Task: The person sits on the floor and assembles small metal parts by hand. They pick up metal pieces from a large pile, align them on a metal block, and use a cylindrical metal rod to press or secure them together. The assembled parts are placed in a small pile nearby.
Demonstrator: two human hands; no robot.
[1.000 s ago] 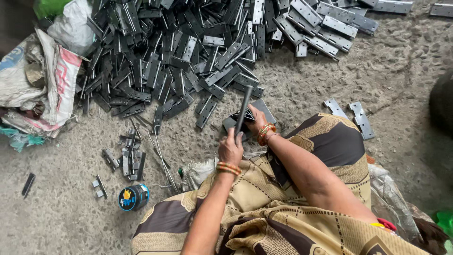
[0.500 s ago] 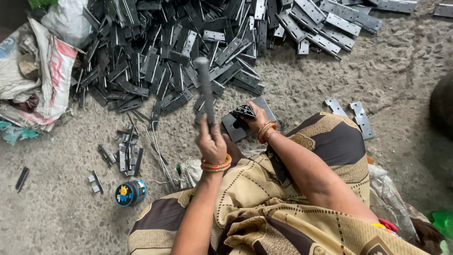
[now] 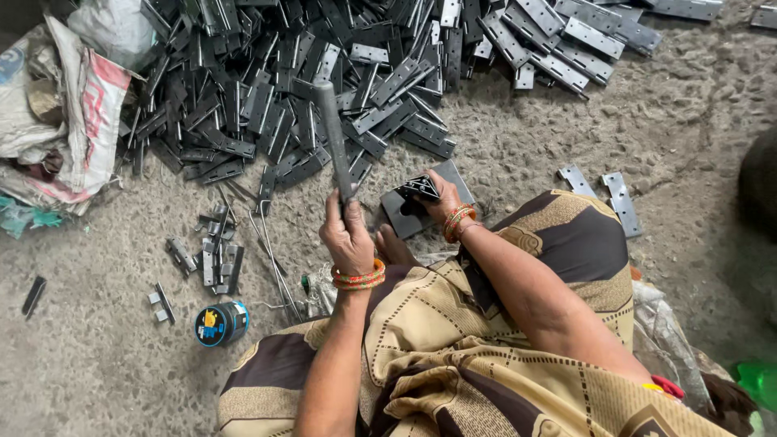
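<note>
Left hand (image 3: 346, 235) clenched round raised metal rod (image 3: 333, 137), right hand (image 3: 437, 202) gripping dark hinge (image 3: 418, 188) — on flat block (image 3: 405, 217)

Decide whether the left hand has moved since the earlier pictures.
Yes. The left hand has swung its metal rod up from the dark plate and left.

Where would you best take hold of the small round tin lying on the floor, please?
Take the round tin across its curved blue side wall, coming from above. It lies apart from the loose metal pieces, so both sides are free, and the flat top offers a grip nothing to close on.
</note>
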